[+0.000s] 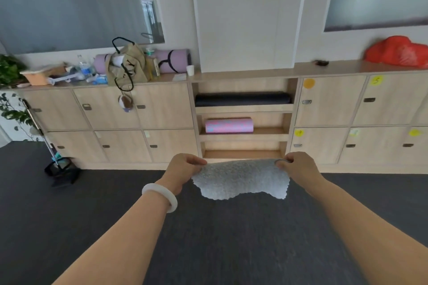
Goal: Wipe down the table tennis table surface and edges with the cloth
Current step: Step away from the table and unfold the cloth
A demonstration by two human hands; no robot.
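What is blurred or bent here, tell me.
Head view: the wide lens bows the countertop; the grey cloth pinched between left hand and right hand is fairly sharp; the water bottle on the left is smeared; lighting is soft, without hard shadows.

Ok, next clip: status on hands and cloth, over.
Left hand and right hand each pinch a top corner of the cloth. Cloth spread out, hanging in the air above dark floor. No table tennis table in view; lockers ahead.

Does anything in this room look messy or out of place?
Only the tan bag on the cabinet top: it slumps over the edge, part dangling across a door. Left hand and right hand pinch the cloth normally.
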